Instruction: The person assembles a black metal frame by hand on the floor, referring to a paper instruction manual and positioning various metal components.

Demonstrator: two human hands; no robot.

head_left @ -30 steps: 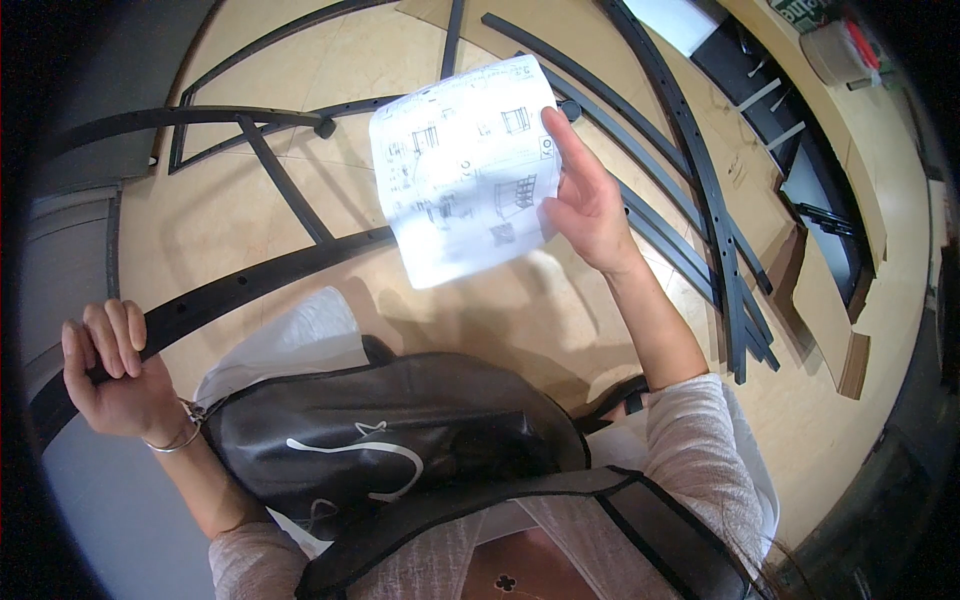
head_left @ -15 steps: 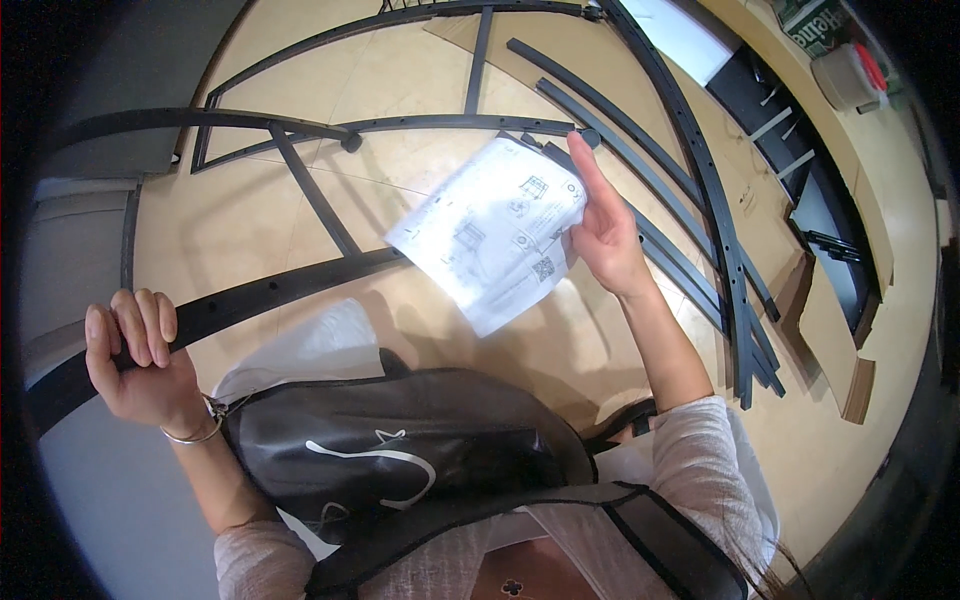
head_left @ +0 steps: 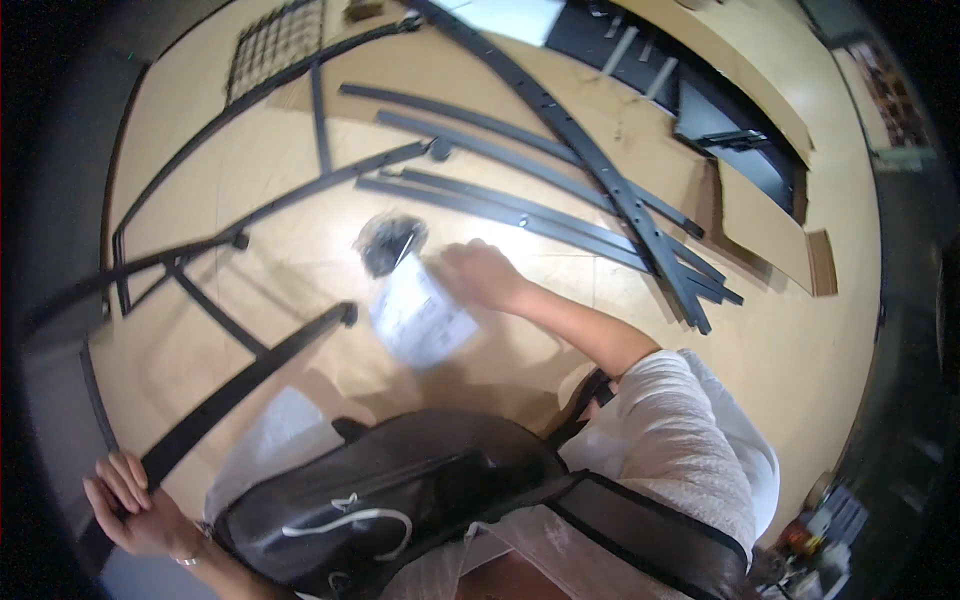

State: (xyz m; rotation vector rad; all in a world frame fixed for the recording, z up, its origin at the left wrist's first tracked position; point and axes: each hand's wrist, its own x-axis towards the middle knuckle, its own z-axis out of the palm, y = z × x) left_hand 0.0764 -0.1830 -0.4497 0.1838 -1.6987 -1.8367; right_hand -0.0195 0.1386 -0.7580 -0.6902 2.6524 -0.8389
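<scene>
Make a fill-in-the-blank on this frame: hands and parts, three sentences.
1. The right hand holds a printed ____ sheet low over the floor.
2. The left hand has its grip closed on a long ____ metal bar.
3. The loose flat rails lie on the ____ floor, beside a cardboard sheet.

Missing words: paper; black; wooden
</scene>
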